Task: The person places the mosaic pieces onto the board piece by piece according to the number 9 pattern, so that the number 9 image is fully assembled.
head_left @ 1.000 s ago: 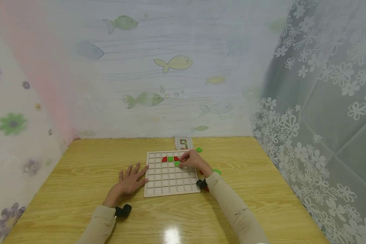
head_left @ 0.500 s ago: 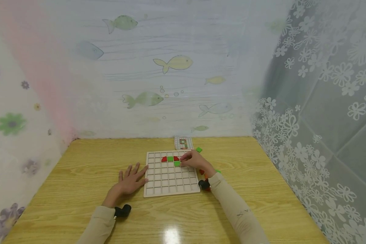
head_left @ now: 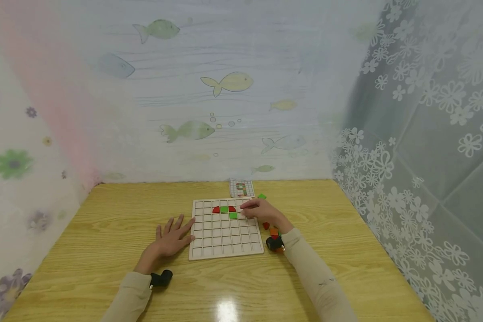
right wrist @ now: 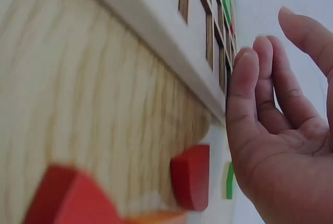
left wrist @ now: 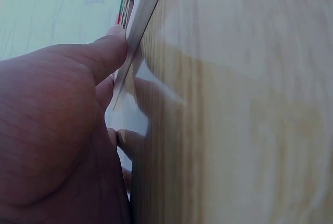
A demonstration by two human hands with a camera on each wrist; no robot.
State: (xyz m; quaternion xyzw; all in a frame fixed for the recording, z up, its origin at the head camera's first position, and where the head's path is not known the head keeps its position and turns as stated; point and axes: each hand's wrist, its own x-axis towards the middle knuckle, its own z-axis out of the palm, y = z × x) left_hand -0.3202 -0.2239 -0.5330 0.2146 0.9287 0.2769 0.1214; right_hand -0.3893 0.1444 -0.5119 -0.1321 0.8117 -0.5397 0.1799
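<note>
A wooden grid board (head_left: 217, 246) lies on the table. Near its far side, two red quarter-round tiles, the left one (head_left: 216, 209) and the right one (head_left: 231, 209), flank a green square tile (head_left: 224, 209). A second green square tile (head_left: 233, 215) sits in the row below. My left hand (head_left: 171, 240), fingers spread, lies on the table with its thumb and a fingertip against the board's left edge. Over the board's right far part is my right hand (head_left: 261, 211); the right wrist view shows its fingers (right wrist: 242, 75) loosely bent, thumb apart, nothing between them.
A small card with a coloured grid pattern (head_left: 241, 188) lies behind the board. Loose tiles are on the right: a green one (head_left: 262, 196) near the card, a red one (head_left: 266, 226) and an orange one (head_left: 274, 232) beside the board. Decorated walls border the table.
My right hand has drawn back to the right from the lower green tile, which now shows fully in its cell. The left hand has stayed at the board's edge.
</note>
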